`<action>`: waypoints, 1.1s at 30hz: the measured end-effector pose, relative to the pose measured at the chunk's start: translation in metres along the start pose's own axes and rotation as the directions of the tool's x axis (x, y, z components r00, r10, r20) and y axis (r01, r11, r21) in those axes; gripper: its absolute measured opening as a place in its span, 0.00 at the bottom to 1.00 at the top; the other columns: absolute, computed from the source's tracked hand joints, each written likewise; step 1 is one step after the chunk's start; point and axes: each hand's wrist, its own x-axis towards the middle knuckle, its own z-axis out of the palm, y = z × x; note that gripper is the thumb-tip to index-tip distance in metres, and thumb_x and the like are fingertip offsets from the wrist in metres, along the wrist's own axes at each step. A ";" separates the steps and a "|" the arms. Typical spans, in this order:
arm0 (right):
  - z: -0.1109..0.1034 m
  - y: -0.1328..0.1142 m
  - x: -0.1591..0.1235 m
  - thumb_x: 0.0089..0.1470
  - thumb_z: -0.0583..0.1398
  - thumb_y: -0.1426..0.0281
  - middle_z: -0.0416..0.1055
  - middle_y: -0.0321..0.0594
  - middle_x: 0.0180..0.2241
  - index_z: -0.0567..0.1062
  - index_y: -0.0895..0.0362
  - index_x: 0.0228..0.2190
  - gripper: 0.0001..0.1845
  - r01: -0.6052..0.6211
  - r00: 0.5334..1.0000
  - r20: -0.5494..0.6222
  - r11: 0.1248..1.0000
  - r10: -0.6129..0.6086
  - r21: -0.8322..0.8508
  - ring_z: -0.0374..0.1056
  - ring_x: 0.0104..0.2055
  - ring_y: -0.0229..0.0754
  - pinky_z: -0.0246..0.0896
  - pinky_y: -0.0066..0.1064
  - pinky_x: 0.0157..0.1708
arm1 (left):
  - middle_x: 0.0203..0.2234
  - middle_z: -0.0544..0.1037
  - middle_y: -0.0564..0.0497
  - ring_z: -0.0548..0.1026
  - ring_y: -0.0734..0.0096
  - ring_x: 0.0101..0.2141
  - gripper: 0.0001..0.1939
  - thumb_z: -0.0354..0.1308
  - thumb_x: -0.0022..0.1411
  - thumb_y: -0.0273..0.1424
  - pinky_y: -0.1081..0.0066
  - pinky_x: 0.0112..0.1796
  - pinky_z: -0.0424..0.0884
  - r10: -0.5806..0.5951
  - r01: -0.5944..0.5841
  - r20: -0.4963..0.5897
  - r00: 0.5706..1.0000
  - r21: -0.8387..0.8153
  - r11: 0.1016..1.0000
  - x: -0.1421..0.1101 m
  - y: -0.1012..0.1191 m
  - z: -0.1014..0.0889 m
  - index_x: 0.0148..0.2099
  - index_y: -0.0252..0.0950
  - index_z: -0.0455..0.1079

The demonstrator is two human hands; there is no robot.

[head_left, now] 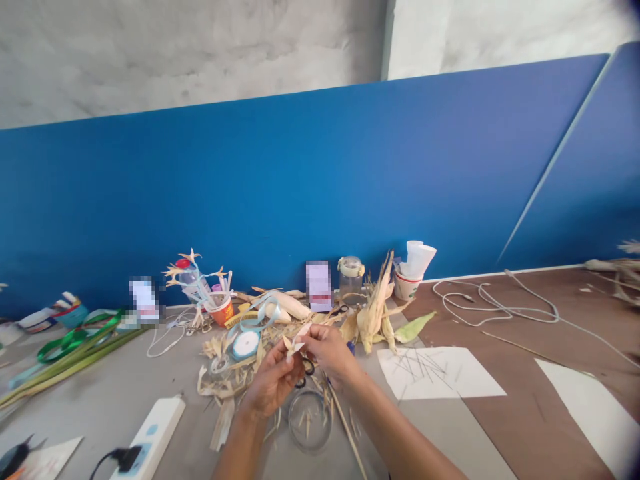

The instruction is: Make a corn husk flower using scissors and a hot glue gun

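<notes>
My left hand (274, 381) is closed around the lower part of a small pale corn husk flower (291, 347). My right hand (327, 350) pinches a husk piece at the flower's upper right side. Below my hands a pair of black-handled scissors (309, 366) is partly hidden by my fingers. A coil of thin wire (310, 421) lies nearer to me on the table. Left of my hands are a spool of light blue ribbon (247, 344) and scattered husk scraps (226, 400). Dried corn husks (374, 313) stand behind my right hand.
A red paper cup (220, 311) holds husk flowers on blue stems. A glass jar (351, 280) and a cup with white paper (407, 285) stand by the blue partition (300, 180). Wires lie on a white sheet (440, 373). A power strip (153, 433) sits front left.
</notes>
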 end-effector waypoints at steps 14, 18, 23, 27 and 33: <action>0.000 -0.002 -0.003 0.37 0.61 0.67 0.58 0.28 0.13 0.68 0.59 0.15 0.10 -0.022 0.996 0.086 0.998 0.017 0.054 0.48 0.16 0.29 0.41 0.24 0.19 | 0.16 0.61 0.59 0.59 0.82 0.19 0.11 0.65 0.48 0.28 0.75 0.26 0.60 0.046 -0.046 -0.006 0.999 -0.020 0.999 0.002 -0.002 -0.009 0.29 0.35 0.64; 0.000 -0.002 -0.002 0.38 0.61 0.67 0.57 0.28 0.12 0.68 0.59 0.15 0.10 -0.020 0.997 0.075 0.998 0.015 0.064 0.48 0.16 0.29 0.41 0.24 0.18 | 0.17 0.62 0.58 0.59 0.81 0.19 0.11 0.64 0.48 0.28 0.76 0.25 0.58 0.078 -0.078 -0.025 0.997 -0.016 0.997 0.004 -0.002 -0.007 0.28 0.35 0.63; 0.001 -0.004 -0.003 0.38 0.60 0.69 0.57 0.28 0.12 0.67 0.59 0.14 0.09 0.024 1.000 0.005 0.999 -0.024 0.022 0.48 0.17 0.29 0.40 0.25 0.19 | 0.17 0.64 0.57 0.61 0.79 0.20 0.12 0.66 0.46 0.29 0.75 0.25 0.57 0.117 -0.114 -0.082 0.990 0.042 0.993 0.006 -0.003 -0.005 0.26 0.35 0.63; -0.002 -0.006 -0.002 0.39 0.60 0.68 0.56 0.28 0.12 0.67 0.59 0.14 0.10 0.064 0.997 -0.055 0.998 -0.062 0.018 0.47 0.17 0.29 0.39 0.25 0.19 | 0.17 0.65 0.57 0.61 0.79 0.21 0.12 0.66 0.46 0.30 0.75 0.26 0.57 0.170 -0.158 -0.115 0.979 0.104 0.982 0.008 -0.004 -0.005 0.26 0.35 0.63; -0.011 -0.010 0.002 0.40 0.60 0.65 0.54 0.27 0.12 0.66 0.58 0.16 0.11 0.110 0.981 -0.168 0.991 -0.096 0.076 0.44 0.16 0.29 0.37 0.25 0.18 | 0.17 0.64 0.58 0.60 0.80 0.20 0.12 0.66 0.46 0.30 0.74 0.26 0.58 0.243 -0.231 -0.161 0.957 0.090 0.969 0.010 -0.003 -0.004 0.26 0.35 0.63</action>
